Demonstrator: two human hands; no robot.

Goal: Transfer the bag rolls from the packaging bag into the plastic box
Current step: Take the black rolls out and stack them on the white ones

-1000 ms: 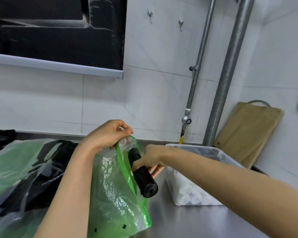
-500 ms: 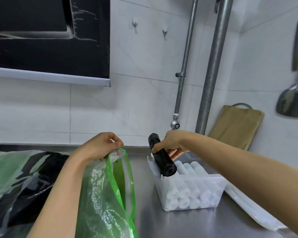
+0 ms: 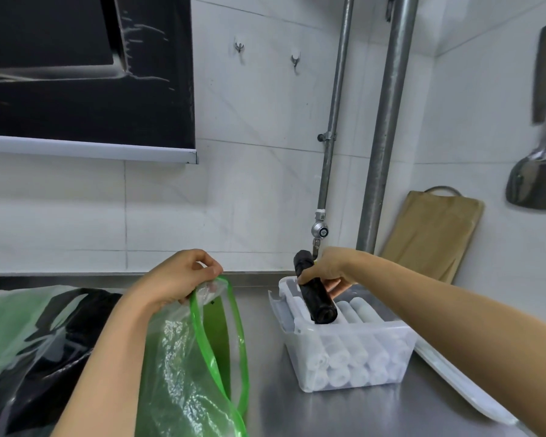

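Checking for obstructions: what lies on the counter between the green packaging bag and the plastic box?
Nothing: in the head view, only bare steel counter separates the packaging bag from the plastic box.

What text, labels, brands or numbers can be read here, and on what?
None can be read.
On the gas valve, a white band: too small to read.
On the packaging bag, a small black mark: too blurred to read.
On the black bag roll and plastic box: no print shows.

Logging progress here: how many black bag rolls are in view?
1. The black roll is gripped by the right hand, tilted over the plastic box of white rolls. Others may be hidden in the green packaging bag pinched by the left hand.
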